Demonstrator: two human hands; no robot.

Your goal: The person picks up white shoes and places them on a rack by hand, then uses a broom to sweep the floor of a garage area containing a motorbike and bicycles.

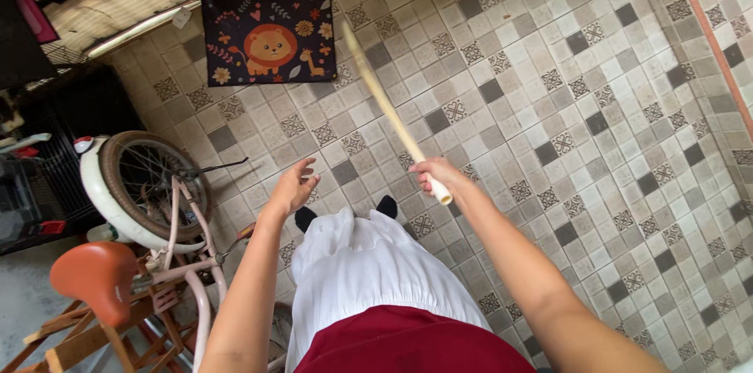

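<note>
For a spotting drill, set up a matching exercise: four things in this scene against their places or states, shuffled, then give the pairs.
Things:
1. pale stick
2. lion mat
3. bicycle
4. left hand

Places or states:
A. open, holding nothing
B. flat on the tiled floor, far end
C. gripped in the right hand
D. parked on the left

Pairs: 1-C, 2-B, 3-D, 4-A

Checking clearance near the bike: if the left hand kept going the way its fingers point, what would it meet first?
The left hand is open, fingers pointing up-right over bare tiled floor. Nothing obviously blocks it; the pale stick in the right hand is nearest, though depth is unclear.
</note>
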